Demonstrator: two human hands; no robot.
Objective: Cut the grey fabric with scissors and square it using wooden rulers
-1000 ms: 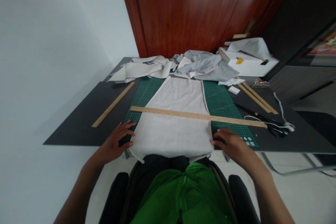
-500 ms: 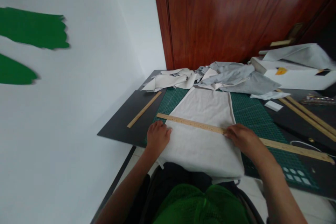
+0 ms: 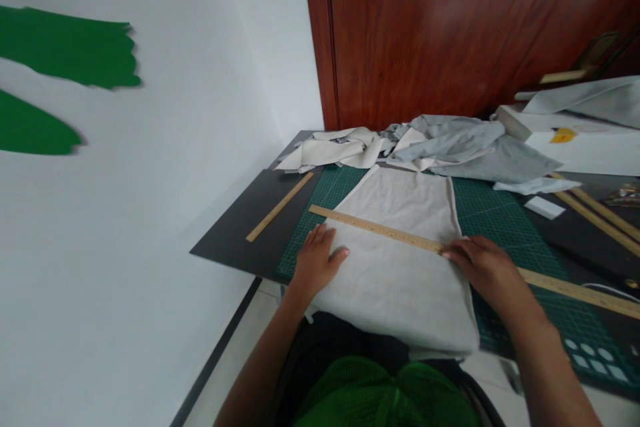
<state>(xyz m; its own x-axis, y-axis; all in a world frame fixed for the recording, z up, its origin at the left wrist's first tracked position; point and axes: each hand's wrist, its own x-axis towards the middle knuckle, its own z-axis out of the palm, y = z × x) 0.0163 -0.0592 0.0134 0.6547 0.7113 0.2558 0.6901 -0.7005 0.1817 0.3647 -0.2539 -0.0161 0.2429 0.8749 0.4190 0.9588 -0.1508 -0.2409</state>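
Observation:
A piece of white cloth (image 3: pixel 395 287) lies lengthwise on the green cutting mat (image 3: pixel 500 227), its near end hanging at the table edge. Across it, slightly slanted, rests a long wooden ruler (image 3: pixel 380 229) that runs past the cloth on both sides. My left hand (image 3: pixel 317 260) lies flat on the cloth's left edge just below the ruler, thumb and fingers apart. At the cloth's right edge, my right hand (image 3: pixel 487 270) has its fingers closed on the ruler; the hand and wrist cover part of it.
A shorter wooden strip (image 3: pixel 280 207) lies on the dark tabletop (image 3: pixel 235 227) at left. Crumpled grey and white cloth (image 3: pixel 450 140) is heaped at the back. A white box (image 3: pixel 595 143), a small white block (image 3: pixel 545 207) and wooden sticks (image 3: pixel 600 217) are at right. A wall (image 3: pixel 225 147) borders the left.
My left hand has shifted slightly right onto the cloth, and its thumb has spread away from the fingers. My right hand stays on the ruler. The whole view has swung a little left.

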